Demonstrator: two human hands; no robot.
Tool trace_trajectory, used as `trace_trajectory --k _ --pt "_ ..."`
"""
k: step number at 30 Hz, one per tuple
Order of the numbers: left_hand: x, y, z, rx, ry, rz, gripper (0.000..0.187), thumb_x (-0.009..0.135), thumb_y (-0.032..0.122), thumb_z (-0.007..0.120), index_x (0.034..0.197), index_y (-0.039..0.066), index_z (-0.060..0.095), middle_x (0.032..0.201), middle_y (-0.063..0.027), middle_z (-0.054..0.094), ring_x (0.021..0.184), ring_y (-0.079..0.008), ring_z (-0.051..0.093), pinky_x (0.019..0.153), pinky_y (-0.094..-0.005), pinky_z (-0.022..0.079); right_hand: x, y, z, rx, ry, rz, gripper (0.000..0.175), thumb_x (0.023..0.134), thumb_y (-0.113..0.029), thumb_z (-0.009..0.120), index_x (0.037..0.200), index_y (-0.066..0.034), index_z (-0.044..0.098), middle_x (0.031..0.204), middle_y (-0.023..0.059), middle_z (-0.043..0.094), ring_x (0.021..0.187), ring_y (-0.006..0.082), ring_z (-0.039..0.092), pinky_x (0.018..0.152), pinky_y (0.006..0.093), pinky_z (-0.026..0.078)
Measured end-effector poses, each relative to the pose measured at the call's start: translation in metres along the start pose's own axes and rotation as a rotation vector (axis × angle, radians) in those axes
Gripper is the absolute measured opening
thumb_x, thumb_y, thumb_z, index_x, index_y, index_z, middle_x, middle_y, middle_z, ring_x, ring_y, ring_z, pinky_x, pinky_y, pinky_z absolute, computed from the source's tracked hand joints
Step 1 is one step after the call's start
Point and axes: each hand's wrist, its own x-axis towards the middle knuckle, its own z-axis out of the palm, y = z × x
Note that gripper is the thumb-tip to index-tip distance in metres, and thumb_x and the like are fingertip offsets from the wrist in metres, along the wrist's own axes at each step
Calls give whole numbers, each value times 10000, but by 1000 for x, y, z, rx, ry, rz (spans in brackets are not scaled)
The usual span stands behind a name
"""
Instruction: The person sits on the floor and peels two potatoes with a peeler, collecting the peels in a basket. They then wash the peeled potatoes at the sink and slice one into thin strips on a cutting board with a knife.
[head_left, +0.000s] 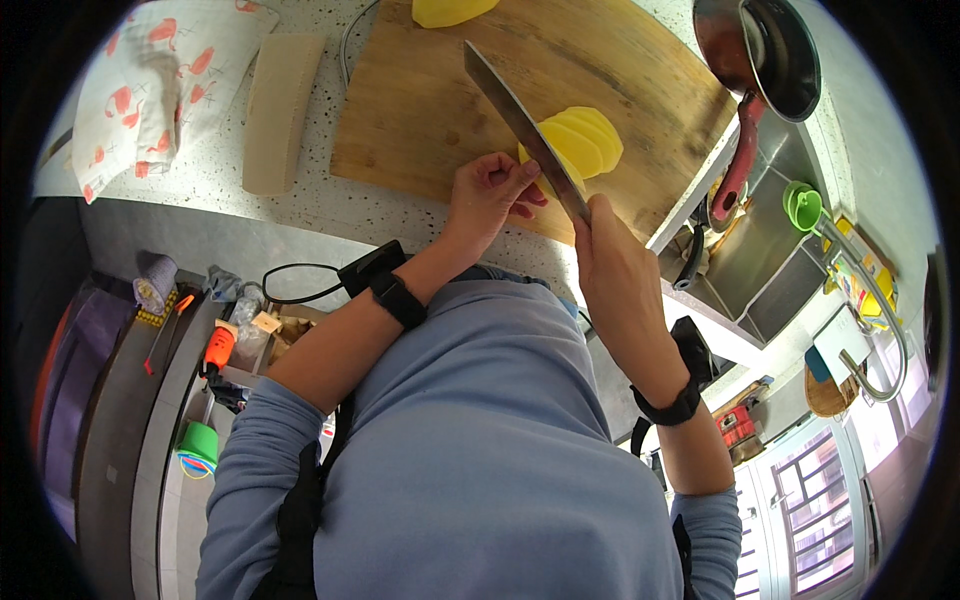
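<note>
My right hand (619, 277) grips the handle of a kitchen knife (517, 120), whose broad metal blade points up and left over the wooden cutting board (412, 97). Under and beside the blade lie yellow slices, likely potato (592, 139), overlapping in a fanned stack. My left hand (491, 199) is at the near edge of the board, its thumb and curled fingers at the left side of a yellow piece by the blade; the blade partly hides that piece. Another peeled yellow piece (454, 9) rests at the board's far edge, cut off by the picture's rim.
Left of the board, a beige rectangular block (281, 112) and a flamingo-print cloth (165, 82) lie on the speckled counter (360, 206). A red-handled pan (780, 56) stands at the upper right, beside the metal sink (772, 217) and its curved faucet (892, 322).
</note>
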Motion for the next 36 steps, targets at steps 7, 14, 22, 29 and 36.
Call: trace_trajectory --k 7,14,22,29,36 --pt "-1 -2 2 -61 29 25 233 870 242 633 796 41 543 723 -58 636 669 -132 654 517 -218 502 19 16 38 58 118 -133 182 823 -24 503 975 -40 405 885 172 546 672 377 579 525 432 476" --pt "-2 -2 -1 -43 -2 43 230 879 248 620 821 37 548 769 -65 645 700 -132 656 547 -225 516 21 24 49 57 131 -142 170 859 -85 504 989 -51 401 921 171 557 689 377 581 517 436 471" --pt "-3 6 -1 81 -14 -37 195 893 203 591 894 12 549 825 -83 651 774 -150 657 652 -241 526 31 32 46 19 252 -172 200 885 -162 526 1039 -63 445 819 160 595 651 365 584 532 438 461" --pt "-5 4 -6 111 -101 23 187 910 178 559 935 -7 554 836 -93 654 764 -147 652 647 -248 528 25 34 54 169 283 -188 277 877 -137 530 1150 -91 529 842 144 616 673 334 597 560 416 466" --pt "-4 4 -6 144 -126 39 240 906 222 574 982 -6 572 843 -91 657 771 -145 650 653 -252 539 26 31 50 159 269 -143 273 891 -146 514 1159 -100 541 861 142 616 708 330 598 580 404 473"
